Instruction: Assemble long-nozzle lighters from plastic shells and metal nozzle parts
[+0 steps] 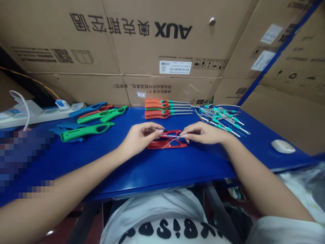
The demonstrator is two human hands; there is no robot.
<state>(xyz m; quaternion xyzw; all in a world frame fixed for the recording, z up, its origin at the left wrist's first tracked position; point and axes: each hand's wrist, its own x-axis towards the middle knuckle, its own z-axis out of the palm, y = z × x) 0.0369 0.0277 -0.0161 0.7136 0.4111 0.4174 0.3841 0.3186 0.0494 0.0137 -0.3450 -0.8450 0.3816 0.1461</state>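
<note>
A red plastic lighter handle shell (166,144) lies on the blue table (157,169) in front of me. My left hand (141,137) pinches its left end, fingers curled. My right hand (203,133) pinches the right end, together with a thin clear tube or wire (170,140) that runs across the shell. Both hands rest low on the table and meet over the shell.
Green and blue handle shells (87,130) lie at the left. Assembled orange and green lighters (165,109) are stacked at the back centre. Several metal rods with teal tips (223,120) are piled at the right. A white puck (282,146) sits far right. Cardboard boxes (157,44) wall the back.
</note>
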